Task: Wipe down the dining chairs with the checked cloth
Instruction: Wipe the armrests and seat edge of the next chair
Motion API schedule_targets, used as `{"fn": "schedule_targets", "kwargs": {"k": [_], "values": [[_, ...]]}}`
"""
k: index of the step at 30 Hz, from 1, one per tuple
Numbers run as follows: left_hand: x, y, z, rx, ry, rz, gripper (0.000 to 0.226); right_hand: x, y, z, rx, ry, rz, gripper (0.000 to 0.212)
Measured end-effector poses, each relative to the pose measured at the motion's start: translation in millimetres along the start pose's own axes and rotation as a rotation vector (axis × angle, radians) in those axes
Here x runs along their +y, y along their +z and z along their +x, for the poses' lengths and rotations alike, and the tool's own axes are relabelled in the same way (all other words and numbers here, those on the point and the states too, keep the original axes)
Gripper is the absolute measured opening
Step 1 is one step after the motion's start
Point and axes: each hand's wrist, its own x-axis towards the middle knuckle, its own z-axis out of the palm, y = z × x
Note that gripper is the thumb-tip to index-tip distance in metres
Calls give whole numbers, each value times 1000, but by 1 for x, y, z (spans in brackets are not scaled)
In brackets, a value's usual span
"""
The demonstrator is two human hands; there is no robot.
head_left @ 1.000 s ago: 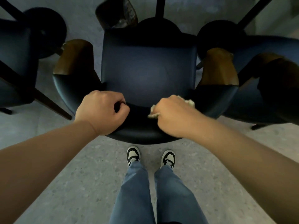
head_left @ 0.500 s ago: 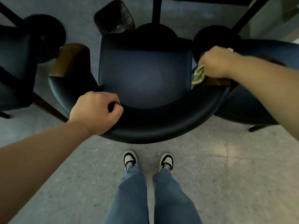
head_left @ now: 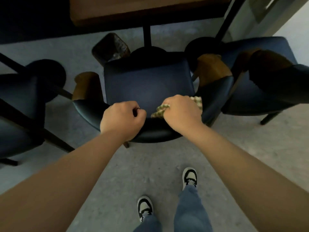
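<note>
Head view: both hands fisted on the chair [head_left: 147, 87] backrest (curving left-right), right hand [head_left: 181, 113] bunching the checked cloth [head_left: 159, 111], left hand [head_left: 121, 117]

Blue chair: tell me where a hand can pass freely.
Free: the seat ahead of both hands, and the backrest's left curve. Crowded: the backrest top, where the left hand grips beside the right hand holding the checked cloth.
</note>
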Motion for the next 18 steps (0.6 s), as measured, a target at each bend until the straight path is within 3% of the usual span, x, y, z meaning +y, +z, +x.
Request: {"fn": "schedule_targets", "kwargs": {"k": [4,10,18], "values": [[-1,-1,1,8,20,-4,26,-3,14,1,148,58,-83,20],[-5,3,-2,67,36,-18,26,-3,17,2,156,40,-139,17],[-10,8,2,-22,113,126,29,0,20,-6,257,-76,-239,17]]}}
